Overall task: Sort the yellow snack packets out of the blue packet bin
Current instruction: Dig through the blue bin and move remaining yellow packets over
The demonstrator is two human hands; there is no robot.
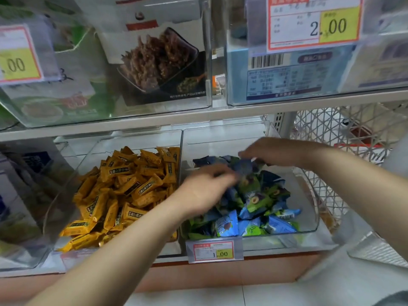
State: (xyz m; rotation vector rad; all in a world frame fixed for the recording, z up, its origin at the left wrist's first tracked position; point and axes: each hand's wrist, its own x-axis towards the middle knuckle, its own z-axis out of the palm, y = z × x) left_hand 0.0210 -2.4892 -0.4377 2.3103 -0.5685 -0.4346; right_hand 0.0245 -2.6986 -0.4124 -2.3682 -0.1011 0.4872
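Observation:
The clear bin [309, 195] on the lower shelf holds a heap of blue and green packets [260, 202]. I see no yellow packet among them. My left hand [205, 186] reaches in from the left, blurred by motion, its fingers stretched out onto the heap's top. My right hand [271, 153] hovers over the back of the heap, fingers bent down and pinching a dark blue packet [242, 167]. The neighbouring clear bin [72, 173] on the left is piled with yellow packets [123, 191].
A price tag reading 1.00 [214, 250] hangs on the blue bin's front. The upper shelf [154, 120] carries clear boxes of other snacks. A white wire rack [344, 138] stands at the right. More clear bins stand at the far left.

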